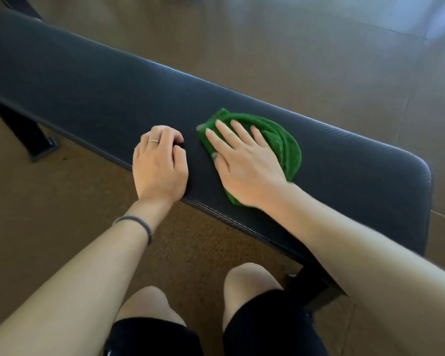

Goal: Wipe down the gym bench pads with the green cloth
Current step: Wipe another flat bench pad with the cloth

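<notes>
A long black ribbed bench pad [93, 88] runs from the upper left to the right of the view. On its near right part lies a crumpled green cloth [283, 145]. My right hand [244, 160] lies flat on the cloth with fingers spread, pressing it onto the pad and covering its left half. My left hand [159, 163] rests on the pad's near edge just left of the cloth, fingers curled under, nothing visible in it. It wears a ring, and a grey band circles the wrist.
The bench's black metal legs stand at the left [28, 132] and lower right [311, 291]. Brown rubber flooring [293, 47] surrounds the bench. My knees [244, 281] are bent close to the pad's near edge.
</notes>
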Available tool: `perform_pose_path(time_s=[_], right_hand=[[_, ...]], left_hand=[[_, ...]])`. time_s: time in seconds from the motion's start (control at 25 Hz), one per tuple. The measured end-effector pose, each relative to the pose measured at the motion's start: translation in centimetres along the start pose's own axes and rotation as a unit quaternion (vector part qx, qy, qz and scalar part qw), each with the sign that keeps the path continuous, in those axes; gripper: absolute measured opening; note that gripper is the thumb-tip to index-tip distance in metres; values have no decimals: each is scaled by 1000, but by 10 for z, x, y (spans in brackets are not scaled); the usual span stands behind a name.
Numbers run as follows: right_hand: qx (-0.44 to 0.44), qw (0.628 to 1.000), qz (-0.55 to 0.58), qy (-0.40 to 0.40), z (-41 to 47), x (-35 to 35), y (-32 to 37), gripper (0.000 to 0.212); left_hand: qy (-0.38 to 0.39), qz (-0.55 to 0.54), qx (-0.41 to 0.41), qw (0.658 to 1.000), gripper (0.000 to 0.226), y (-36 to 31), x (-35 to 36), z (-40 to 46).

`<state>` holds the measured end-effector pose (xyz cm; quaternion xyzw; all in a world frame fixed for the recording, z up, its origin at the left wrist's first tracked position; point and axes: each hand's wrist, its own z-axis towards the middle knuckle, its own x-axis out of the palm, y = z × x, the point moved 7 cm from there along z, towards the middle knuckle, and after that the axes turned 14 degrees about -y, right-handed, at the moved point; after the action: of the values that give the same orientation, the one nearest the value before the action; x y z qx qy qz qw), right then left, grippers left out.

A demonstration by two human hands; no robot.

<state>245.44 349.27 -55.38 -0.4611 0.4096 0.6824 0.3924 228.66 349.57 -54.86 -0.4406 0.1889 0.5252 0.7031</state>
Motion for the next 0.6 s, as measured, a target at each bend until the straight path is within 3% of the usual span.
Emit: perform_pose_path(time_s=[0.16, 0.44, 0.6], right_hand=[[-80, 997, -5, 19, -89, -22, 4, 55], [-42, 999, 23, 8, 14, 13, 34, 55], [-110, 994, -5, 0, -52, -5, 26, 54]], left_hand=[[11, -4, -16, 1000, 25, -2, -1, 1], [-17, -29, -38, 999, 31, 5, -1, 3], [43, -61, 20, 997, 35, 22, -13, 18]])
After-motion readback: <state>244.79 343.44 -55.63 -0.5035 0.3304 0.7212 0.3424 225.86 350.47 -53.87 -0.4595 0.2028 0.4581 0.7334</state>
